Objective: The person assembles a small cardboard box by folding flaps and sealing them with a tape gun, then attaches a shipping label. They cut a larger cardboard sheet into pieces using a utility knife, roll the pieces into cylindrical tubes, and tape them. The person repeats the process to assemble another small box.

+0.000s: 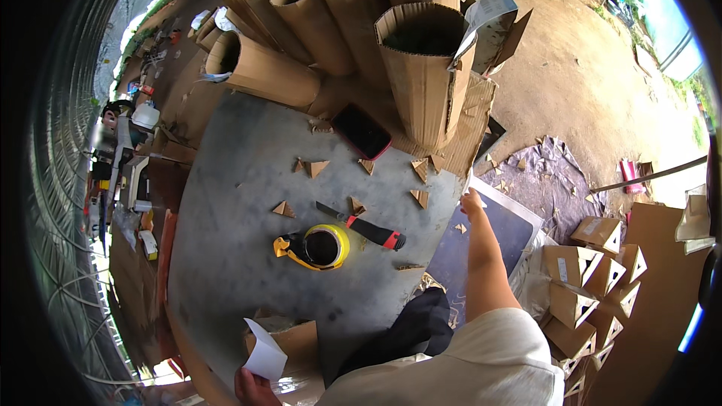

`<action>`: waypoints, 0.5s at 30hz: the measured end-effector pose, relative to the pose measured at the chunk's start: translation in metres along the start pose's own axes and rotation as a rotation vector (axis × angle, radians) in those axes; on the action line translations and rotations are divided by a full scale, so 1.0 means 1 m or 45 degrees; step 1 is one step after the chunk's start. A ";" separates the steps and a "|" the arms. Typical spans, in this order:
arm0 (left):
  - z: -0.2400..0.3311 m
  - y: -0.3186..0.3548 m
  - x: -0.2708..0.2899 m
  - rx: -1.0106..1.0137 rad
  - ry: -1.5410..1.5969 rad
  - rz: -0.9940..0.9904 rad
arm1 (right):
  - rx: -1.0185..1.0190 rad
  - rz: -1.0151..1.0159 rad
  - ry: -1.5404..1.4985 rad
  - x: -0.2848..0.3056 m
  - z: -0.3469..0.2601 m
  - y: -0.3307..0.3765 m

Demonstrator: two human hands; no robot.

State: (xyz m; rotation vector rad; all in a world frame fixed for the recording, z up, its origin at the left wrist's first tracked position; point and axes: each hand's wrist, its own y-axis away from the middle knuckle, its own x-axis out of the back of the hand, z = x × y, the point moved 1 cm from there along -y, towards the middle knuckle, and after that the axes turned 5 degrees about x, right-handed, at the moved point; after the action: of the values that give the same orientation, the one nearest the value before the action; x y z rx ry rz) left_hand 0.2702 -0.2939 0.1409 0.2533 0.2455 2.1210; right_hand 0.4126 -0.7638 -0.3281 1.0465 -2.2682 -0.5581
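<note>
My left hand (253,389), at the lower left edge, pinches a white sheet of paper or label (266,355) beside a brown cardboard box (297,342). My right arm reaches forward; my right hand (471,204) is closed at the corner of a dark blue-grey board (489,234). What it grips, if anything, is too small to make out. On the grey table (226,173) lie a knife with a black and red handle (380,233) and a yellow tape dispenser (342,244). Small cardboard triangles (317,169) are scattered around them.
Tall cardboard tubes (425,90) stand at the table's far side; one tube (271,71) leans over. A dark phone (361,131) lies before them. Small cardboard boxes (571,264) are stacked at right, near a crumpled purple-grey cloth (553,180). Tools and clutter line the left.
</note>
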 end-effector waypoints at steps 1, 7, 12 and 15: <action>0.000 0.002 0.001 -0.002 0.020 0.042 | -0.094 -0.034 -0.006 0.004 -0.001 0.011; -0.017 -0.008 0.021 -0.224 -0.499 0.222 | -0.036 0.304 -0.233 0.048 -0.018 0.186; -0.022 -0.003 -0.006 -0.983 -0.888 -0.243 | -0.082 -1.028 -0.606 0.009 -0.088 0.387; -0.029 0.003 0.008 -1.289 -0.986 -0.360 | -0.368 -1.581 -0.727 -0.027 -0.148 0.463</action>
State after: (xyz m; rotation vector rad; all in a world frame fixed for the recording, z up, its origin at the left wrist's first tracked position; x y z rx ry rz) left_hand 0.2555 -0.2915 0.1148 0.3691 -1.1393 1.4903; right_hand 0.2712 -0.4817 0.0424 2.2782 -1.5597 -1.7770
